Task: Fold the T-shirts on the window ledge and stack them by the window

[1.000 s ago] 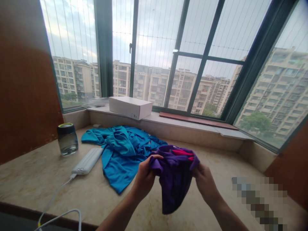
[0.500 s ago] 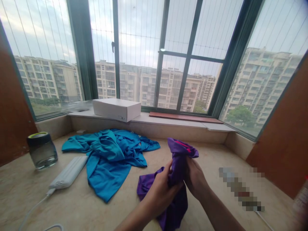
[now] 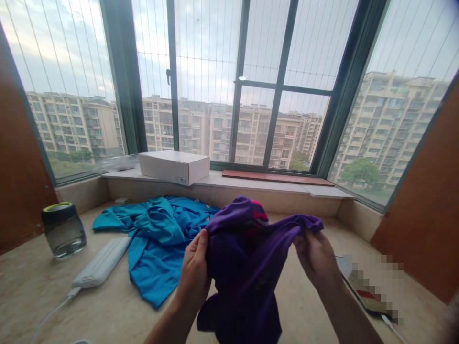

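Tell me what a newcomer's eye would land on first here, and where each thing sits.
Probably the purple cloth with its pink patch, held up front and center between the left hand and right hand. Next, the bright blue cloth lying rumpled to its left on the counter. Behind them, the white box stands on the ledge below the windows.

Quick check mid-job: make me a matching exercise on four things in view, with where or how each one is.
Things:
1. purple cloth
2. blue cloth
3. white box
4. white ribbed device

Place or state:
A. on the ledge
B. has a cable plugged into one end
C. held by the left hand and right hand
D. lying rumpled on the counter

Pairs: 1-C, 2-D, 3-A, 4-B
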`<action>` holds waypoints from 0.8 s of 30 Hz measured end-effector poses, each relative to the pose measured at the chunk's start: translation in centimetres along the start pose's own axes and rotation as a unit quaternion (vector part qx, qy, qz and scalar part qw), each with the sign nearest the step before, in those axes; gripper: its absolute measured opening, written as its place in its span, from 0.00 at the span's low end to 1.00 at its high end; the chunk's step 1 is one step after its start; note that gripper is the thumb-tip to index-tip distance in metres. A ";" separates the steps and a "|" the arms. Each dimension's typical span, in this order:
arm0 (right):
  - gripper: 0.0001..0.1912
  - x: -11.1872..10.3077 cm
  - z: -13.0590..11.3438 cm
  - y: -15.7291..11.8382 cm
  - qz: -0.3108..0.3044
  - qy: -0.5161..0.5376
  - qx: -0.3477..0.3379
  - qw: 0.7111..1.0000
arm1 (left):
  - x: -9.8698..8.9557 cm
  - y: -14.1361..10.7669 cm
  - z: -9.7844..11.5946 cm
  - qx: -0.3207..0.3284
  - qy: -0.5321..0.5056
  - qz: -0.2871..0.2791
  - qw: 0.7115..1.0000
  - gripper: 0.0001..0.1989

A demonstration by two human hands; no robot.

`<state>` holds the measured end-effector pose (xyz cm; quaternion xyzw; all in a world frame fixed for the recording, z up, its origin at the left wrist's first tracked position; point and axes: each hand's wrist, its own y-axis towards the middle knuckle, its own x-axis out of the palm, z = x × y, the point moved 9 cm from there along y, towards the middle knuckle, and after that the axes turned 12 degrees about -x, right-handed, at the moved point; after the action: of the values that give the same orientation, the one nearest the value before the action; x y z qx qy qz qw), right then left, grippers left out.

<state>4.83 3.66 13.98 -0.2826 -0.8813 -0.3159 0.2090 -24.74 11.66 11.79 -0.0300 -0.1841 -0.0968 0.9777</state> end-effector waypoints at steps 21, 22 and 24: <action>0.23 11.5 4.8 4.0 -0.105 -0.223 -0.180 0.952 | -16.2 2.2 14.2 0.313 0.271 0.273 0.869 0.19; 0.24 13.6 5.7 5.0 -0.086 -0.226 -0.224 0.944 | -17.4 3.1 15.0 0.312 0.299 0.309 0.847 0.19; 0.25 19.3 10.2 5.8 -0.208 -0.301 -0.219 0.905 | -19.6 4.2 14.9 0.288 0.369 0.371 0.802 0.23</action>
<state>-8.00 21.34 19.76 -0.2133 -0.8498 -0.4372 -0.2032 -47.07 20.64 18.40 0.2252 0.1965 0.3267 0.8966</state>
